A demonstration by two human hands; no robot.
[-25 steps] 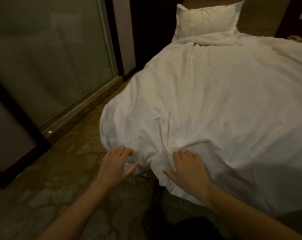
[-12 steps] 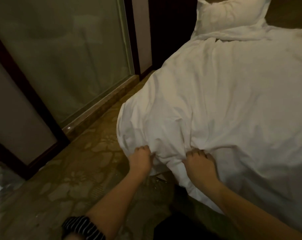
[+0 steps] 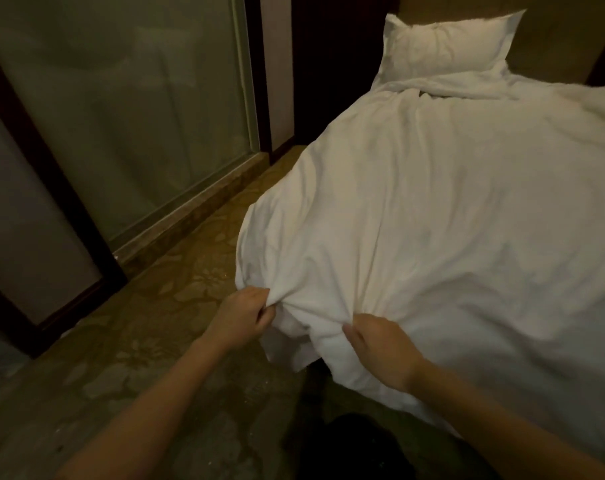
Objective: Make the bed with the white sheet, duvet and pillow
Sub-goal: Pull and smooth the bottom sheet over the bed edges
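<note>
A white duvet covers the bed and hangs over its near left corner. My left hand grips a bunch of the duvet at that corner, fingers curled into the cloth. My right hand grips the duvet's edge a little to the right, thumb on top of the fabric. A white pillow lies at the head of the bed, far from both hands. The sheet under the duvet is hidden.
A frosted glass partition with a dark frame stands on the left, with a raised sill along its base. Patterned carpet fills the strip between it and the bed. A dark headboard wall rises behind the pillow.
Both hands went from lying flat on the duvet corner to gripping it. The corner has been gathered and lifted slightly, and the view has shifted so the bed sits further right.
</note>
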